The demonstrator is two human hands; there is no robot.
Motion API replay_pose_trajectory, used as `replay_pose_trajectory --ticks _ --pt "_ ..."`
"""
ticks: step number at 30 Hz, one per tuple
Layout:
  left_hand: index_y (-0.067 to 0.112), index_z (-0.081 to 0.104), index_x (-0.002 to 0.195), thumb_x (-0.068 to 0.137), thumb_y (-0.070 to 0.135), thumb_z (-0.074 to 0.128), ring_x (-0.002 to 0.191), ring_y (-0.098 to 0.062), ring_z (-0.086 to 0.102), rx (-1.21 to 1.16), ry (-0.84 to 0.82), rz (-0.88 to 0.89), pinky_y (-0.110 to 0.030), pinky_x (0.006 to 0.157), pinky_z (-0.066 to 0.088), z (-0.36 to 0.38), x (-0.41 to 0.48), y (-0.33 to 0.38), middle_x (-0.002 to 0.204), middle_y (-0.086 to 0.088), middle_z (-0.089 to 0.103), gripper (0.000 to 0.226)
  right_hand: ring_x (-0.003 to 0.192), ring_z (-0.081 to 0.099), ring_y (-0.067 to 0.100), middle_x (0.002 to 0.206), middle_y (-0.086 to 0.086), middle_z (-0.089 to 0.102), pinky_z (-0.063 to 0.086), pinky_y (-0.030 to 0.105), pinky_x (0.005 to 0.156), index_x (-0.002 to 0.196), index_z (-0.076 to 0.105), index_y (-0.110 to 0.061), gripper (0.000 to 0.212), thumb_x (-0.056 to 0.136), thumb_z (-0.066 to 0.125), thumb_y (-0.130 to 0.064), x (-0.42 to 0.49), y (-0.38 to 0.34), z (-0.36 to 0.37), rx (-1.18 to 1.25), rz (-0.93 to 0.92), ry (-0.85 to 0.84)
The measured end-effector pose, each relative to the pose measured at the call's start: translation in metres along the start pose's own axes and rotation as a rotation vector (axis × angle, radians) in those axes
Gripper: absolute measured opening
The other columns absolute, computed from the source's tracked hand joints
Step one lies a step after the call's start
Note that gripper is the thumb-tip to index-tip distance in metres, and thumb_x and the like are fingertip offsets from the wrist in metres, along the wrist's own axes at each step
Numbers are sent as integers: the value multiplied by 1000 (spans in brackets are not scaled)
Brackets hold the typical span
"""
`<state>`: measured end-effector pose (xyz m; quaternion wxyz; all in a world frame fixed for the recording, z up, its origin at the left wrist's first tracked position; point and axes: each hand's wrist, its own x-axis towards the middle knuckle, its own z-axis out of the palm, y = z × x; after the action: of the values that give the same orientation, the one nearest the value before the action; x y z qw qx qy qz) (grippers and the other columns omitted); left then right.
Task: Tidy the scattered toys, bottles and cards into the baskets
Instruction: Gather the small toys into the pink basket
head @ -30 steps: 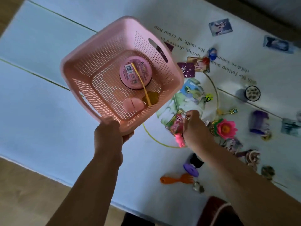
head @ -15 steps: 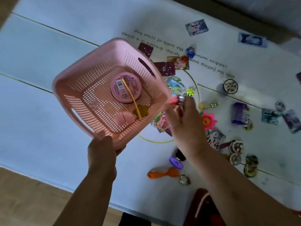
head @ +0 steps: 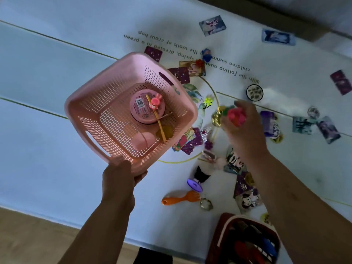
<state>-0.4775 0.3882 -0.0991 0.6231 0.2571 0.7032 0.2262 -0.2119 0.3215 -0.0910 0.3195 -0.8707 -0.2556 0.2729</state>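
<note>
Left hand [head: 118,178] grip curled round pink basket [head: 85,96] rim, frame centre-left. Right hand [head: 245,134] grip pinching blurred pink flower toy [head: 236,115], centre right. Pink bunny toy [head: 155,102] inside basket, over round tin [head: 141,111]. Cards [head: 212,25] scattered on mat [head: 47,140], right half.

tilted pink basket [head: 91,113] w/ round tin [head: 141,114] + bunny toy [head: 155,102] inside
</note>
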Motion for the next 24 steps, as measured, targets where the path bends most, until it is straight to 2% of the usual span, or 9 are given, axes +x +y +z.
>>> replay_pose_trajectory --ticks 3,5,7,9,11,14,17,21,24 --pt "17 59 119 92 12 45 97 -32 70 13 -34 8 -33 68 60 1 -1 -2 110 -9 70 32 105 58 1 125 -10 54 49 12 77 127 37 -42 57 81 70 -47 -13 -48 0 299 -148 -178" --pt "17 60 114 92 11 46 97 -32 70 0 -40 -4 -33 67 59 5 -1 -3 110 -11 70 28 106 57 5 123 -9 53 44 11 74 123 38 -41 46 85 63 -50 -8 -54 5 233 -145 -127" --pt "18 62 107 91 11 46 98 -34 70 -25 -38 -21 -32 65 59 7 1 -3 110 -13 69 24 95 59 12 101 -7 59 40 19 70 105 49 -28 21 91 59 -39 7 -37 12 -22 -50 -54" --pt "18 62 107 91 10 45 98 -34 70 -37 -47 -33 -32 66 58 11 3 -7 109 -11 70 25 85 61 19 81 -5 60 40 27 66 89 55 -17 19 90 60 -35 12 -6 19 -396 80 -206" --pt "18 63 105 89 12 47 99 -33 70 -48 -65 -39 -33 69 58 13 3 -10 106 -10 71 24 87 64 26 87 5 65 48 32 71 93 63 -12 30 87 63 -41 2 23 29 -650 71 -358" --pt "18 62 108 95 15 52 96 -28 72 -45 -90 -72 -33 71 57 11 1 -16 108 -10 72 17 103 56 29 109 12 58 42 36 88 111 58 -10 43 91 56 -48 -23 52 38 -929 -132 -397" --pt "17 59 124 92 31 65 95 -23 73 9 -179 -128 -36 75 57 7 -5 -23 113 -7 72 35 106 51 28 110 10 54 38 34 89 112 56 -13 35 88 63 -39 -30 72 37 -771 -145 -358" --pt "21 53 126 71 47 80 94 -21 73 240 -351 -175 -40 80 58 9 -23 -32 114 -3 72 66 74 57 17 75 -7 55 43 27 62 83 57 -18 25 80 74 -36 -29 74 22 -262 139 -262" --pt "24 54 124 77 38 80 91 -17 73 415 -383 -147 -38 81 58 18 -32 -40 105 -1 74 55 67 58 13 76 -3 60 48 23 61 81 55 -19 23 81 74 -30 -29 80 3 33 306 -134"
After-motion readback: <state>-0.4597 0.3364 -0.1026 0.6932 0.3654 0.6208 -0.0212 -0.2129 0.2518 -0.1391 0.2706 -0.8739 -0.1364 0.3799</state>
